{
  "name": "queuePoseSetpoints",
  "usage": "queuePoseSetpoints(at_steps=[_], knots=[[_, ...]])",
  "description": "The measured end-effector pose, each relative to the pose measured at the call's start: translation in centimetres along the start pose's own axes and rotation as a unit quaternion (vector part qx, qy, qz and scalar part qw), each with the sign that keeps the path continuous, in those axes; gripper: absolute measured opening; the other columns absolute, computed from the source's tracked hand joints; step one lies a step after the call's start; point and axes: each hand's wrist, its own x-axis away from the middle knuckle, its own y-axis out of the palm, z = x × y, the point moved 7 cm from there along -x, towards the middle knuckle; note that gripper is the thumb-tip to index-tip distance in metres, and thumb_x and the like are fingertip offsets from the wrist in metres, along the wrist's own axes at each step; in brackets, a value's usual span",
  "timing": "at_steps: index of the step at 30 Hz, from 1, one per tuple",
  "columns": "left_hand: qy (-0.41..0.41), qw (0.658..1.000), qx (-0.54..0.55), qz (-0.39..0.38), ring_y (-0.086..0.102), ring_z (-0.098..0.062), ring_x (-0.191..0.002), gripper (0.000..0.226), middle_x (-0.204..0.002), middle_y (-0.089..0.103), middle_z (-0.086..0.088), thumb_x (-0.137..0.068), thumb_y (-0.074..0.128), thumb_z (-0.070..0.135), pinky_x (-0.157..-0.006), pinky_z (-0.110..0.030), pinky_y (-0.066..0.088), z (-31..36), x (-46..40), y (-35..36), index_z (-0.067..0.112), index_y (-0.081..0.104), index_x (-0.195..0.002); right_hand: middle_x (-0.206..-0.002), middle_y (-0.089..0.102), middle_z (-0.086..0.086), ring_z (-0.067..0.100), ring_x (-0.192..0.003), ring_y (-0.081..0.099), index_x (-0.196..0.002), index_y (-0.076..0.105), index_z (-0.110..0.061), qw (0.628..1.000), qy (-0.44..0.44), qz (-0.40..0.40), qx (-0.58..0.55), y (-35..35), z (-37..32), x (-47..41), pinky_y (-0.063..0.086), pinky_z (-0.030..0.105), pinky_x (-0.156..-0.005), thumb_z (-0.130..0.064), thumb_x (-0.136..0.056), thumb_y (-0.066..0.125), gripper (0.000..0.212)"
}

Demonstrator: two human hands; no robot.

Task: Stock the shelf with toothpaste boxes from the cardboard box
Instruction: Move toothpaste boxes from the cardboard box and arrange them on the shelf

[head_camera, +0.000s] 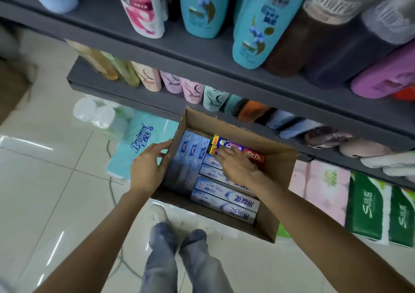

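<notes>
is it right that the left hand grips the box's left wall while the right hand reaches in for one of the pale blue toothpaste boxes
Not quite. In the head view the right hand reaches for the blue, red and yellow toothpaste box at the far side of the cardboard box, not a pale blue one. The rest holds: the left hand grips the box's left wall.

The cardboard box (278,169) is plain brown. The toothpaste boxes (224,199) inside are coloured pale blue and silver-white with a blue swirl; one toothpaste box (244,150) is printed in dark blue, red and yellow. The shelf (202,54) is finished in dark grey. Two bottles (199,7) are coloured turquoise with a blue flower motif; a white bottle (141,5) is patterned in pink. The tissue packs (368,207) are marked green and white. The floor (45,180) is tiled in glossy off-white.
</notes>
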Motion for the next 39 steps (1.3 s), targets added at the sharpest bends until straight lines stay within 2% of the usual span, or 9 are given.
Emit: queuePoseSetpoints(at_steps=[3, 11, 16, 19, 21, 24, 30, 35, 39], knots=[[0.020, 1.000, 0.012, 0.019, 0.070, -0.018, -0.082, 0.033, -0.111, 0.068, -0.001, -0.085, 0.064, 0.008, -0.070, -0.033, 0.053, -0.2, -0.1, 0.1, 0.023, 0.067, -0.115, -0.153, 0.022, 0.012, 0.025, -0.143, 0.017, -0.147, 0.023, -0.008, 0.994, -0.021, -0.015, 0.103, 1.3, 0.3, -4.8, 0.020, 0.039, -0.112, -0.013, -0.094, 0.043, 0.057], [0.030, 0.999, 0.005, 0.032, 0.069, -0.018, -0.079, 0.033, -0.106, 0.069, -0.002, -0.084, 0.065, 0.008, -0.067, -0.035, 0.054, -0.6, -0.1, 0.2, 0.024, 0.067, -0.114, -0.144, 0.033, 0.008, 0.023, -0.129, 0.035, -0.144, 0.026, -0.016, 0.973, -0.090, -0.044, 0.206, 2.3, 0.6, -6.7, 0.031, 0.033, -0.100, -0.032, -0.093, 0.047, 0.057], [0.031, 0.999, -0.005, 0.032, 0.069, -0.019, -0.079, 0.032, -0.105, 0.069, -0.003, -0.085, 0.065, 0.010, -0.066, -0.034, 0.053, -0.3, -0.1, 0.3, 0.022, 0.067, -0.115, -0.134, 0.039, 0.008, 0.025, -0.121, 0.038, -0.136, 0.035, -0.018, 0.970, -0.104, -0.008, 0.218, 0.7, 0.6, -5.8, 0.033, 0.036, -0.096, -0.045, -0.085, 0.059, 0.062], [0.032, 0.999, -0.001, 0.035, 0.069, -0.018, -0.079, 0.032, -0.105, 0.069, -0.002, -0.085, 0.065, 0.010, -0.066, -0.033, 0.053, -0.5, 0.0, 0.3, 0.023, 0.067, -0.115, -0.119, 0.053, 0.007, 0.025, -0.108, 0.049, -0.122, 0.051, -0.020, 0.968, -0.087, 0.016, 0.235, 0.5, 0.3, -5.0, 0.043, 0.039, -0.082, -0.037, -0.076, 0.069, 0.051], [0.036, 0.999, 0.001, 0.040, 0.069, -0.019, -0.080, 0.032, -0.104, 0.069, -0.003, -0.085, 0.065, 0.009, -0.066, -0.032, 0.053, -0.5, 0.0, 0.3, 0.022, 0.067, -0.115, -0.109, 0.058, 0.008, 0.027, -0.099, 0.052, -0.112, 0.058, -0.018, 0.973, -0.078, 0.029, 0.216, 0.6, -0.1, -4.8, 0.045, 0.041, -0.073, -0.021, -0.070, 0.073, 0.045], [0.043, 0.998, -0.003, 0.044, 0.069, -0.020, -0.080, 0.032, -0.104, 0.069, -0.004, -0.085, 0.065, 0.009, -0.065, -0.032, 0.052, -0.4, 0.0, 0.2, 0.021, 0.067, -0.115, -0.123, 0.046, 0.016, 0.034, -0.109, 0.043, -0.123, 0.048, -0.010, 0.982, -0.059, 0.041, 0.173, 0.2, -0.3, -4.7, 0.046, 0.046, -0.079, -0.004, -0.078, 0.061, 0.047], [0.045, 0.998, -0.011, 0.032, 0.068, -0.022, -0.082, 0.033, -0.107, 0.068, -0.006, -0.086, 0.064, 0.009, -0.065, -0.033, 0.053, -0.1, 0.0, 0.2, 0.020, 0.065, -0.118, -0.138, 0.041, 0.018, 0.036, -0.113, 0.044, -0.110, 0.061, -0.014, 0.983, -0.042, 0.128, 0.127, -2.1, 0.4, -1.5, 0.049, 0.048, -0.078, -0.004, -0.056, 0.078, 0.057], [0.054, 0.996, -0.065, -0.018, 0.051, -0.033, -0.117, 0.049, -0.131, 0.055, -0.009, -0.080, 0.069, 0.019, -0.096, -0.040, 0.042, 1.6, -0.1, 0.0, 0.013, 0.057, -0.127, -0.136, 0.047, 0.013, 0.034, -0.121, 0.038, -0.118, 0.058, -0.017, 0.964, -0.065, 0.256, 0.041, -7.8, -0.4, 5.1, 0.048, 0.054, -0.087, -0.012, -0.067, 0.077, 0.055], [0.124, 0.975, 0.093, -0.162, 0.033, -0.017, -0.134, 0.088, -0.146, 0.035, -0.002, -0.074, 0.076, 0.031, -0.109, -0.020, 0.023, 8.6, 2.6, -0.1, 0.019, 0.026, -0.146, -0.138, 0.042, 0.010, 0.031, -0.121, 0.038, -0.122, 0.058, -0.016, 0.922, -0.011, 0.376, -0.091, -16.7, -1.0, 10.5, 0.045, 0.051, -0.093, -0.018, -0.072, 0.074, 0.052]])
